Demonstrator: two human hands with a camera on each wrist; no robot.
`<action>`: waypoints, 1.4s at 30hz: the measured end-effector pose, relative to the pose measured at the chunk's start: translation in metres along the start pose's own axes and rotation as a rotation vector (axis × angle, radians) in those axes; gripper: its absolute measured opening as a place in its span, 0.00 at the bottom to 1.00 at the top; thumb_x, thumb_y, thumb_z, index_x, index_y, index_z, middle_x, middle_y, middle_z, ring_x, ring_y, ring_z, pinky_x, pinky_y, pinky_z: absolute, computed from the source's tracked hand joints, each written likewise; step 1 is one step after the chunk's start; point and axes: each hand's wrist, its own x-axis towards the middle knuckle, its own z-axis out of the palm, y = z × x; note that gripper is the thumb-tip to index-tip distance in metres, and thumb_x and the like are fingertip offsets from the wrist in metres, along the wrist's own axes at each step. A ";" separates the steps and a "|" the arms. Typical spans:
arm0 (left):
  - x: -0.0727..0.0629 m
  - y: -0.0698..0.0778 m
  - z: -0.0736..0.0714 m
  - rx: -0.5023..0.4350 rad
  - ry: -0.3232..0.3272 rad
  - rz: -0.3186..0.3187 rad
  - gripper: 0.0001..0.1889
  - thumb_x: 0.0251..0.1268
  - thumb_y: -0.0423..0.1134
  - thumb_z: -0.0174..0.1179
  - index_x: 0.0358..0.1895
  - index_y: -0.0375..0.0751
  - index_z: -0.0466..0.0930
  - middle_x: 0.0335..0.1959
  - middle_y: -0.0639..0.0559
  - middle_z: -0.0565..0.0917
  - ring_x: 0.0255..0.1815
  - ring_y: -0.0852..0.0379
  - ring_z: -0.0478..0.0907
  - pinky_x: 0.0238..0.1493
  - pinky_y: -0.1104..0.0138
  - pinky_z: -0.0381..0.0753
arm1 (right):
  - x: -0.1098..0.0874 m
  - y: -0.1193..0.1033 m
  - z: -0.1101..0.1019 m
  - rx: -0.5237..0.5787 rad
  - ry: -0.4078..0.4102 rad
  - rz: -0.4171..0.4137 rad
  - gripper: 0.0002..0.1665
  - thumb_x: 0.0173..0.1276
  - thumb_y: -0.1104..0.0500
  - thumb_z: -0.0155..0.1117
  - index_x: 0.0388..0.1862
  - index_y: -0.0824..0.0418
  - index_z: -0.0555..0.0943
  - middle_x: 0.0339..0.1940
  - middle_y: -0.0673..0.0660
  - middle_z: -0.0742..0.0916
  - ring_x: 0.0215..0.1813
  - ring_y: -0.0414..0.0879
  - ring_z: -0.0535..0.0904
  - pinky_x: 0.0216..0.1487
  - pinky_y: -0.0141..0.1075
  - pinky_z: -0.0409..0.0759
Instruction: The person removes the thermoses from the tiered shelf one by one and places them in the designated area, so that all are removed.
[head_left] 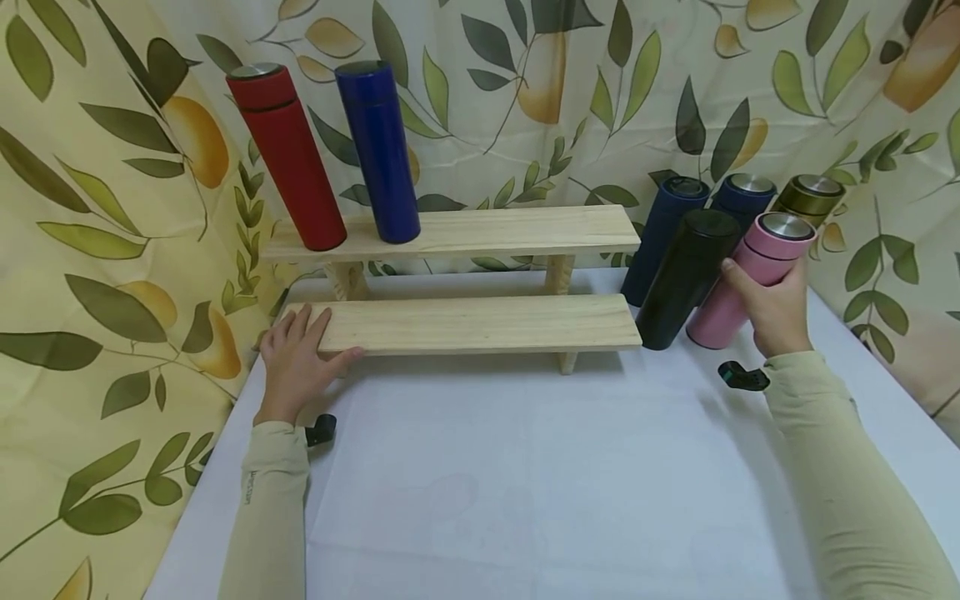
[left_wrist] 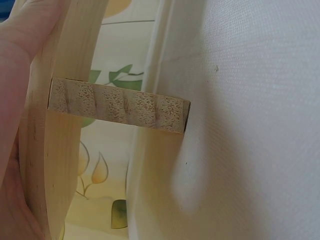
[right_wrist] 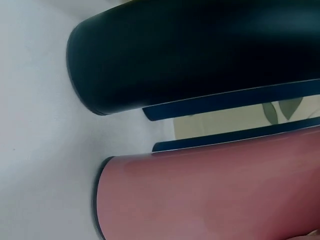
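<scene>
In the head view my right hand [head_left: 776, 308] grips a pink vacuum flask [head_left: 738, 292] with a steel-topped lid, thumb on its near left side. The right wrist view shows the lower part of this flask [right_wrist: 200, 195] beside a black one [right_wrist: 190, 55]. I cannot tell whether its base touches the table. My left hand [head_left: 296, 367] rests on the left end of the lower shelf of a pale wooden two-tier stand [head_left: 480, 325]. Its fingers are spread on the board, with the thumb along the front edge. From the left wrist, the board's underside and a leg [left_wrist: 120, 106] show.
A red flask [head_left: 288, 162] and a blue flask [head_left: 381, 154] stand on the upper shelf [head_left: 517, 229]. Right of the stand are a black flask [head_left: 686, 283], two dark blue flasks [head_left: 660, 237] and a gold-brown flask [head_left: 810, 197]. White cloth [head_left: 525, 483] covers the table; patterned curtains hang behind.
</scene>
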 end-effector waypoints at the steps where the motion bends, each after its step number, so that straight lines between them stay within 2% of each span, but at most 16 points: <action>1: 0.000 0.000 0.000 0.001 0.000 0.000 0.54 0.67 0.72 0.63 0.82 0.34 0.64 0.84 0.29 0.56 0.83 0.27 0.47 0.76 0.31 0.36 | -0.001 -0.002 0.000 0.001 0.002 -0.005 0.50 0.72 0.61 0.75 0.82 0.42 0.57 0.72 0.46 0.70 0.72 0.44 0.66 0.83 0.47 0.49; 3: 0.002 0.000 -0.001 0.005 0.001 0.000 0.54 0.66 0.73 0.63 0.82 0.35 0.63 0.84 0.29 0.55 0.83 0.27 0.46 0.76 0.31 0.36 | -0.003 -0.006 0.000 0.026 0.009 -0.020 0.50 0.73 0.62 0.75 0.83 0.43 0.56 0.73 0.47 0.69 0.73 0.43 0.65 0.83 0.45 0.50; 8: 0.002 -0.001 -0.001 0.015 0.004 0.007 0.54 0.67 0.73 0.63 0.83 0.35 0.63 0.84 0.28 0.56 0.83 0.27 0.47 0.75 0.31 0.38 | -0.005 -0.023 -0.002 0.116 0.035 -0.094 0.50 0.74 0.66 0.72 0.84 0.50 0.53 0.78 0.50 0.69 0.77 0.43 0.63 0.78 0.33 0.59; 13: 0.001 -0.003 0.001 0.009 0.005 0.005 0.54 0.67 0.73 0.63 0.82 0.35 0.64 0.84 0.28 0.56 0.82 0.26 0.47 0.75 0.30 0.38 | -0.005 -0.045 -0.006 0.122 0.043 -0.172 0.54 0.73 0.66 0.70 0.87 0.56 0.49 0.89 0.53 0.57 0.86 0.42 0.49 0.78 0.25 0.48; 15: 0.001 -0.003 0.002 0.007 0.003 0.003 0.54 0.67 0.74 0.62 0.83 0.35 0.63 0.84 0.28 0.56 0.82 0.26 0.47 0.75 0.30 0.38 | -0.005 -0.055 -0.007 0.134 0.035 -0.198 0.55 0.72 0.65 0.69 0.88 0.56 0.47 0.90 0.52 0.51 0.86 0.39 0.43 0.79 0.26 0.43; 19: 0.001 -0.003 0.002 0.010 0.000 0.002 0.54 0.67 0.74 0.61 0.83 0.35 0.63 0.84 0.28 0.56 0.82 0.26 0.47 0.75 0.31 0.38 | -0.007 -0.070 -0.010 0.160 0.007 -0.232 0.56 0.71 0.66 0.66 0.88 0.55 0.46 0.90 0.50 0.48 0.86 0.36 0.39 0.78 0.26 0.39; 24: 0.002 -0.003 0.001 0.015 -0.006 -0.001 0.54 0.67 0.74 0.62 0.83 0.35 0.63 0.84 0.28 0.56 0.82 0.27 0.47 0.75 0.31 0.37 | -0.012 -0.085 -0.006 0.157 -0.019 -0.284 0.58 0.70 0.68 0.65 0.89 0.57 0.43 0.90 0.49 0.46 0.85 0.31 0.38 0.77 0.23 0.33; 33: 0.001 -0.002 0.002 0.014 -0.009 -0.007 0.54 0.67 0.74 0.62 0.83 0.36 0.63 0.84 0.28 0.56 0.83 0.27 0.46 0.75 0.31 0.37 | -0.024 -0.105 0.011 0.106 -0.075 -0.360 0.57 0.69 0.69 0.66 0.89 0.57 0.46 0.90 0.50 0.49 0.86 0.32 0.39 0.77 0.22 0.32; 37: 0.001 -0.002 0.002 0.010 -0.002 -0.006 0.54 0.66 0.74 0.62 0.83 0.36 0.63 0.84 0.29 0.56 0.83 0.27 0.46 0.76 0.31 0.36 | -0.028 -0.113 0.022 0.177 -0.133 -0.364 0.57 0.68 0.69 0.66 0.89 0.56 0.47 0.90 0.49 0.50 0.86 0.32 0.40 0.78 0.24 0.33; 42: 0.001 -0.003 0.002 0.004 0.000 -0.005 0.54 0.66 0.73 0.64 0.82 0.35 0.64 0.84 0.29 0.56 0.83 0.27 0.46 0.76 0.30 0.35 | -0.033 -0.119 0.038 0.207 -0.183 -0.373 0.56 0.69 0.70 0.64 0.90 0.57 0.48 0.90 0.49 0.51 0.86 0.32 0.44 0.79 0.25 0.35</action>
